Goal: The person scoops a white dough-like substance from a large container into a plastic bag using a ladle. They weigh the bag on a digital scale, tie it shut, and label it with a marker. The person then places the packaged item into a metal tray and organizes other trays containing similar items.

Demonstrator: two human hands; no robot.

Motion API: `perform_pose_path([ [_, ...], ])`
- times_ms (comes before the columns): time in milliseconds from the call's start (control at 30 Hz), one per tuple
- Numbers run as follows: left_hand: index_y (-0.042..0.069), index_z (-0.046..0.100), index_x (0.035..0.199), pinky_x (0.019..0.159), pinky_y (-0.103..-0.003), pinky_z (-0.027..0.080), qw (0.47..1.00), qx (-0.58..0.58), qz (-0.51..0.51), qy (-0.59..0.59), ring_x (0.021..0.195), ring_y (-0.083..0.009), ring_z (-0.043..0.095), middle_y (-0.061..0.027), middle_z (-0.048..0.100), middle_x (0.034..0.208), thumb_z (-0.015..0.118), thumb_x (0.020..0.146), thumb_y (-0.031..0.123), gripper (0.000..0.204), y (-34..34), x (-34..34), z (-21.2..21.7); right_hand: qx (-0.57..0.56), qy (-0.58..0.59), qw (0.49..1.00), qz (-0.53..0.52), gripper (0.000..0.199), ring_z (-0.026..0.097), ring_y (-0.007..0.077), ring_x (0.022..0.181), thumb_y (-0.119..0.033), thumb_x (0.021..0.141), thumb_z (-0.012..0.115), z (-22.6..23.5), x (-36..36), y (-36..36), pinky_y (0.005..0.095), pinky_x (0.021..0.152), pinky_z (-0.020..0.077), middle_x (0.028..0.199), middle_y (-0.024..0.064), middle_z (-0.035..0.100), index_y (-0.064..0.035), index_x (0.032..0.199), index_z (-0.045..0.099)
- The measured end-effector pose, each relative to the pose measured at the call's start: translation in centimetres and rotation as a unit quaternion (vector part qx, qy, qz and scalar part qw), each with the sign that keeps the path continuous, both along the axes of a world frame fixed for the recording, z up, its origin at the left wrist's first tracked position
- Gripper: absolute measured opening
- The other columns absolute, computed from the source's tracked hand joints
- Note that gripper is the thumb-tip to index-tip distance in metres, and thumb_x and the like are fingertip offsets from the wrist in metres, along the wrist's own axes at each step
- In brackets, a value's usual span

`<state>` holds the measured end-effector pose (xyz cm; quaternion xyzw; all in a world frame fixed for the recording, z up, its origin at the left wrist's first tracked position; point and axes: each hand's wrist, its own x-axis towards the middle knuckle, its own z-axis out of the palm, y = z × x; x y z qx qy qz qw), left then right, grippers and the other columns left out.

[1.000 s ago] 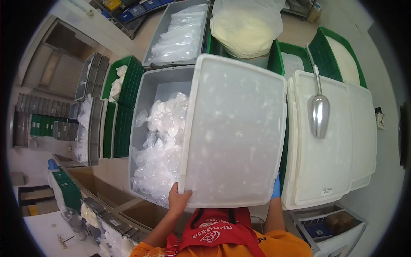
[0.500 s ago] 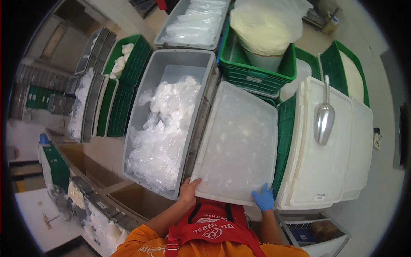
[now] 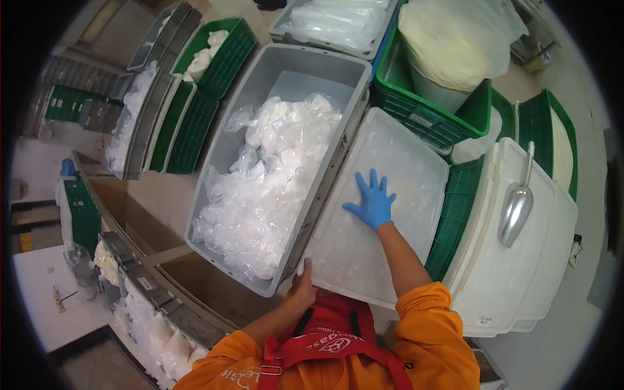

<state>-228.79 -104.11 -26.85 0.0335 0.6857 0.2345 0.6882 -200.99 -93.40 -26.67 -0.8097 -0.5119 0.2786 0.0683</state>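
A translucent white lid [image 3: 370, 253], dusted with white specks, lies over the container in front of me. My right hand [image 3: 374, 200], in a blue glove, rests flat on it with the fingers spread. Bare, my left hand [image 3: 303, 286] holds the lid's near left corner; the thumb shows along the edge while the other fingers are mostly hidden. Just left of the lid stands a grey crate [image 3: 263, 65] with filled clear bags of white powder [image 3: 260, 201] heaped inside.
A metal scoop [image 3: 519, 211] lies on white lids [image 3: 507, 273] at the right. Behind the lid, a green crate [image 3: 422, 117] holds a bucket covered with plastic [image 3: 455, 42]. More green crates [image 3: 192, 140] stand at the left. Bagged goods [image 3: 159, 338] sit lower left.
My right hand has moved from the lid's near right edge to flat on its top. My left hand stays at the near left corner. The view has shifted slightly.
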Motion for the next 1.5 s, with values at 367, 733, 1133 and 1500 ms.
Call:
perform_pose_path([
  [367, 0.005, 0.044, 0.136, 0.087, -0.04, 0.054, 0.983, -0.097, -0.092, 0.125, 0.106, -0.0249, 0.061, -0.0123, 0.058, 0.12, 0.065, 0.09, 0.046, 0.065, 0.1, 1.2, -13.2, -0.277, -0.069, 0.958, -0.011, 0.102, 0.021, 0.0472, 0.142, -0.053, 0.073, 0.077, -10.5, -1.3, 6.4, 0.0755, 0.097, 0.0324, 0.16, 0.0167, 0.011, -0.0198, 0.152, 0.022],
  [733, 0.009, 0.05, 0.124, 0.08, -0.037, 0.053, 0.968, -0.161, -0.16, -0.105, 0.096, -0.0218, 0.062, -0.0084, 0.06, 0.108, 0.063, 0.093, 0.034, 0.042, -5.0, -1.3, -15.0, -0.223, -0.129, 0.966, 0.006, 0.123, 0.013, 0.0475, 0.144, -0.049, 0.062, 0.087, -17.6, -1.7, 6.4, 0.0738, 0.099, 0.0329, 0.16, 0.0151, 0.009, -0.0175, 0.155, 0.014],
  [1133, 0.006, 0.05, 0.129, 0.082, -0.038, 0.055, 0.989, -0.01, 0.077, 0.125, 0.099, -0.0249, 0.063, -0.0127, 0.06, 0.12, 0.058, 0.095, 0.028, 0.041, -3.4, -29.3, -0.5, -0.059, 0.303, 0.915, -0.26, 0.061, 0.052, 0.025, 0.121, -0.038, 0.085, 0.067, -15.8, 11.5, -1.5, 0.0435, 0.093, 0.0439, 0.131, 0.0105, 0.058, -0.0067, 0.135, 0.053],
  [1500, 0.008, 0.056, 0.115, 0.072, -0.036, 0.054, 0.977, 0.03, 0.209, -0.008, 0.087, -0.0224, 0.065, -0.0078, 0.062, 0.101, 0.059, 0.092, 0.025, 0.029, 4.0, -35.1, -6.3, 0.121, 0.373, 0.865, -0.313, 0.059, 0.044, 0.0284, 0.13, -0.043, 0.091, 0.058, 6.8, -0.1, 1.6, 0.0486, 0.104, 0.0348, 0.142, 0.0084, 0.049, -0.0112, 0.139, 0.05],
])
